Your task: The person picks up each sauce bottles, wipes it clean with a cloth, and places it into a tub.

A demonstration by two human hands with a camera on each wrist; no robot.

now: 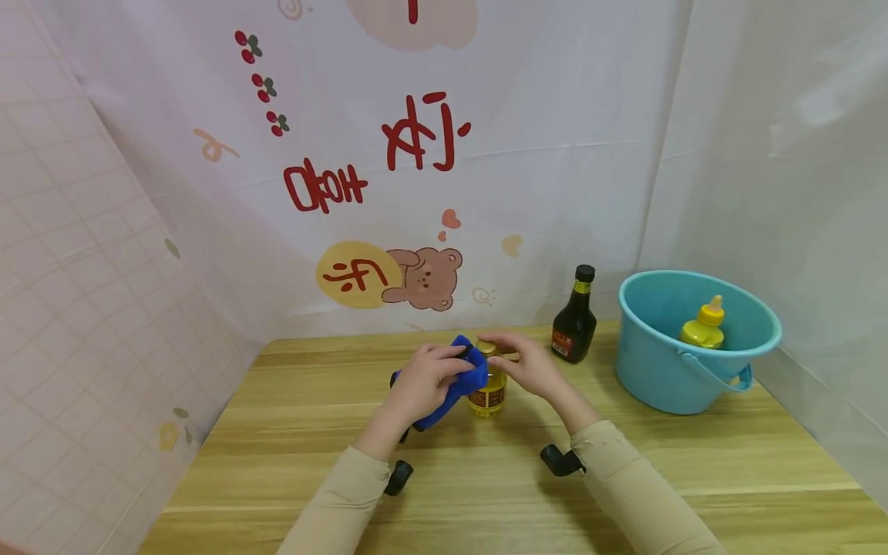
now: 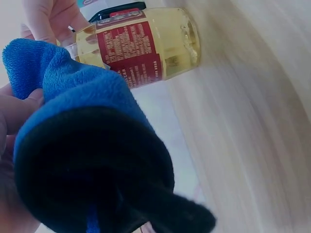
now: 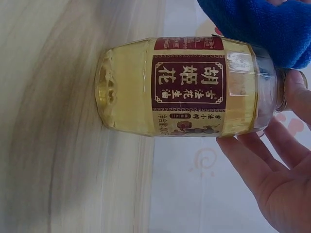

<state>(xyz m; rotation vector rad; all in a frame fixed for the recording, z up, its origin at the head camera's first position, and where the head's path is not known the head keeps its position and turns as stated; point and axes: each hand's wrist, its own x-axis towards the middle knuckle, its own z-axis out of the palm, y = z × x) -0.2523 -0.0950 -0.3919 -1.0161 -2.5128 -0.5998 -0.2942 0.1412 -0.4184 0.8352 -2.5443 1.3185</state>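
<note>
A small bottle of golden peanut oil (image 1: pixel 489 398) stands upright on the wooden table, its dark red label (image 3: pixel 189 82) facing the right wrist camera. My right hand (image 1: pixel 533 368) holds it near the top, with the thumb by the cap and the fingers against the opposite shoulder. In my left hand (image 1: pixel 419 387) a blue terry cloth (image 2: pixel 90 85) with black edging is gripped in a bunch. The cloth overlaps the bottle's left side in the head view and lies right by its neck in the right wrist view.
A dark sauce bottle (image 1: pixel 574 324) with a black cap stands behind and to the right. Beside it, a light blue bucket (image 1: pixel 652 370) holds a yellow squeeze bottle (image 1: pixel 702 333). A printed white curtain (image 1: pixel 555 139) hangs along the back edge of the wooden table (image 1: pixel 472 493).
</note>
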